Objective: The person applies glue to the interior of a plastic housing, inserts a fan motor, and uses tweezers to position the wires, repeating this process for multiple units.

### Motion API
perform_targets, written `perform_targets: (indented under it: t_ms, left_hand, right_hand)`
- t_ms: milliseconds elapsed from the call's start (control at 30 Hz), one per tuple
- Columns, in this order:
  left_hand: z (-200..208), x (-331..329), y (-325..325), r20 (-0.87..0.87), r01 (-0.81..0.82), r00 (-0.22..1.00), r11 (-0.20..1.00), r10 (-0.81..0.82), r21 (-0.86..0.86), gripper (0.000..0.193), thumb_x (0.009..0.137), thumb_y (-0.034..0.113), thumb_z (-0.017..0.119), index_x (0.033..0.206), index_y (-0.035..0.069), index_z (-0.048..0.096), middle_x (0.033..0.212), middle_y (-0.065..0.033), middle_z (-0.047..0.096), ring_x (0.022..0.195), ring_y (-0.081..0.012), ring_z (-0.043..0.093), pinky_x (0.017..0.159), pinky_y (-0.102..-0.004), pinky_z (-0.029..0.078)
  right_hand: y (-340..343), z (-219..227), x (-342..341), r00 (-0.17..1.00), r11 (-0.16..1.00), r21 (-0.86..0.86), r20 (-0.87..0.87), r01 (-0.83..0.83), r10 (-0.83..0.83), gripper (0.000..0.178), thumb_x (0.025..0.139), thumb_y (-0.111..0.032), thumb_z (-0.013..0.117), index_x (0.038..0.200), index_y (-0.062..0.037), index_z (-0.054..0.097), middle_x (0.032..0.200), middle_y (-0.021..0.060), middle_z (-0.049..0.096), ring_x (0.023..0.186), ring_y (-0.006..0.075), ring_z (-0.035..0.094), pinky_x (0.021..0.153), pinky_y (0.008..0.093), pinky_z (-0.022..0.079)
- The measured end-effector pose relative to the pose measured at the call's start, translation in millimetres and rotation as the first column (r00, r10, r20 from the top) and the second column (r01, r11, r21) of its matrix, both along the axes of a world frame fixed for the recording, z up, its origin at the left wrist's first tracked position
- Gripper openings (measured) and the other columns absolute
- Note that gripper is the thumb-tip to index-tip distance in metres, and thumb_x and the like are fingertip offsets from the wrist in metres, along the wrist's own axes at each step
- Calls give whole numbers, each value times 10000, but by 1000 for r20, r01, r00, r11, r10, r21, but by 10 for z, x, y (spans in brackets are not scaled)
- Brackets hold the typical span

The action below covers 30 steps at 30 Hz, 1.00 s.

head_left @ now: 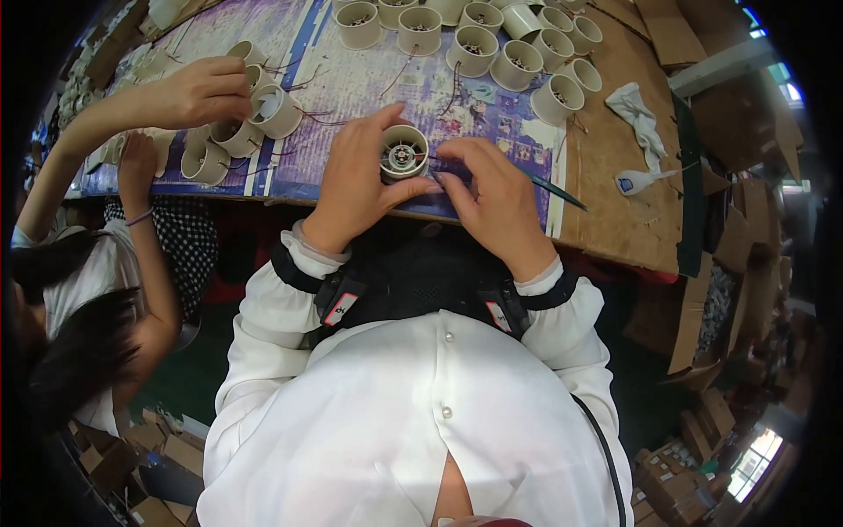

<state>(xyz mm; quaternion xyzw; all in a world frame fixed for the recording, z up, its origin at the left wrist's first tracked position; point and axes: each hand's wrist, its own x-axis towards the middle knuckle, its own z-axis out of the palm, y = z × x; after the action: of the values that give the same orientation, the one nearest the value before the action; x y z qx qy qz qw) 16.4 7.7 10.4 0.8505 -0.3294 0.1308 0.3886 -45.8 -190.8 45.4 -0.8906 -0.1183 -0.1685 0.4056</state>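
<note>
Your two hands meet over the near edge of the table [606, 224], forearms reaching forward and wrists bent toward each other. Your left hand [356, 171] curves around the left side of a white cup [387, 171], gripping it with the thumb along the near side and the index finger extended past the far rim. The cup sits just in from the table's near edge, its open end up, showing a round metal part [404, 156] inside. Your right hand [500, 189] arches at the cup's right side, thumb and index finger bent close together; whether they pinch anything is impossible to tell.

Just beside that hand, a dark green slim tool [559, 191] slants toward the near edge. More white cups [474, 53] crowd the far edge, several trailing thin wires [456, 88]. On the right part of the table lie a white cloth [638, 119] and a small white bottle [648, 181]. At the left, a co-worker's hands [215, 92] work near another group of cups [206, 161], well apart from yours.
</note>
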Motion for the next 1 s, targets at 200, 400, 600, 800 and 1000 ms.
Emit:
perform_targets:
  t_ms: [200, 400, 600, 800, 1000]
  left_hand:
    - [-18, 3, 15, 24, 34, 999, 999, -33, -22, 849, 690, 331, 909, 1373, 39, 498, 1209, -96, 660, 1072, -312, 605, 933, -391, 475]
    - [12, 5, 26, -14, 56, 998, 996, -57, -66, 771, 682, 315, 917, 1307, 58, 547, 1183, -92, 665, 1069, -306, 609, 918, -382, 480]
    - [18, 17, 24, -30, 98, 994, 987, -103, -128, 676, 689, 277, 907, 1245, 72, 582, 1128, -88, 653, 1036, -312, 600, 886, -394, 475]
    - [9, 18, 21, -7, 118, 993, 984, -120, -133, 655, 678, 250, 900, 1230, 82, 590, 1116, -81, 647, 1024, -313, 596, 874, -406, 471]
    - [2, -13, 19, 51, 105, 994, 988, -99, -117, 660, 675, 259, 896, 1236, 93, 592, 1129, -69, 649, 1044, -303, 594, 886, -414, 465]
  right_hand:
    - [-28, -141, 86, 999, 995, -88, -18, -36, 34, 184, 863, 0, 704, 1040, -39, 673, 961, 119, 680, 815, 306, 686, 692, 347, 537]
    - [-79, -190, 122, 995, 995, -27, 6, -97, 97, 179, 847, 29, 706, 1012, -26, 668, 909, 119, 670, 810, 314, 671, 691, 352, 533]
    - [-110, -236, 141, 982, 984, -120, 118, -133, 147, 162, 828, -8, 718, 976, -48, 662, 924, 105, 647, 785, 313, 646, 662, 385, 519]
    - [-39, -3, 23, 988, 996, 15, -126, -85, 86, 195, 823, 83, 699, 993, -8, 673, 950, 117, 655, 792, 271, 660, 664, 326, 521]
    - [-17, -68, 17, 992, 997, 33, -99, -76, 79, 194, 826, 78, 706, 998, -5, 674, 952, 118, 654, 774, 270, 648, 640, 324, 516]
